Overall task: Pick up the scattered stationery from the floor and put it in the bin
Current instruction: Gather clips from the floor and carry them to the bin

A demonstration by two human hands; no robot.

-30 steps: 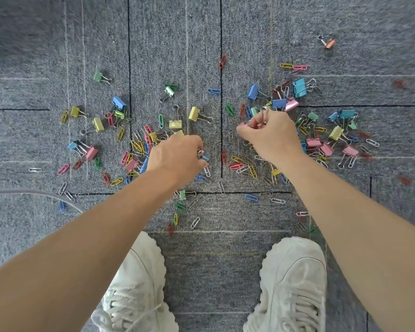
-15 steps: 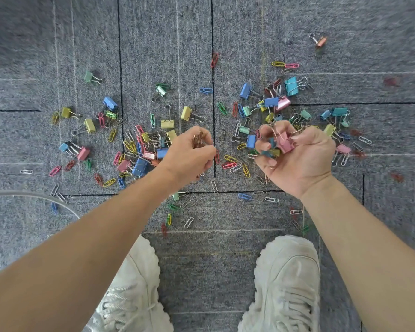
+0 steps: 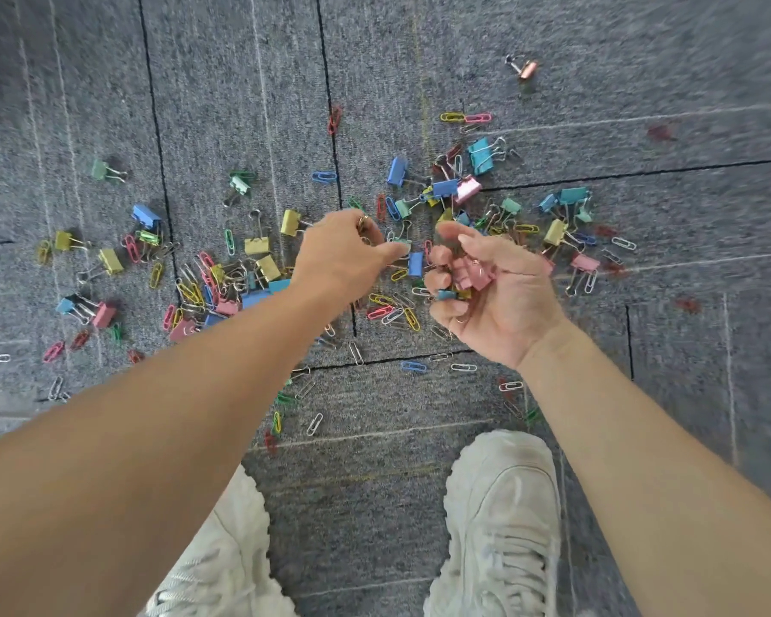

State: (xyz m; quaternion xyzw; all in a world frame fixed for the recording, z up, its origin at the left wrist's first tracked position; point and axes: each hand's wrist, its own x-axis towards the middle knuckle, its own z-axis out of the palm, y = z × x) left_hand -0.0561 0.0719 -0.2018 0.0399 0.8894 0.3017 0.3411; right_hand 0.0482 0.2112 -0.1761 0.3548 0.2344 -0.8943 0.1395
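Bright, even light falls on the grey carpet floor (image 3: pixel 223 82), leaving only small soft shadows beside the clips (image 3: pixel 259 246). The far left corner is dimmer. Motion blur smears the far right edge and the copper binder clip (image 3: pixel 527 69) there. The carpet seams (image 3: pixel 152 104) bow toward the edges.

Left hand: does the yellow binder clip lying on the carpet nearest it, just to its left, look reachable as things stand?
Probably yes. The yellow binder clip lies uncovered on the carpet right beside the left hand. But that grip pinches a gold clip, so adding another may be fiddly.
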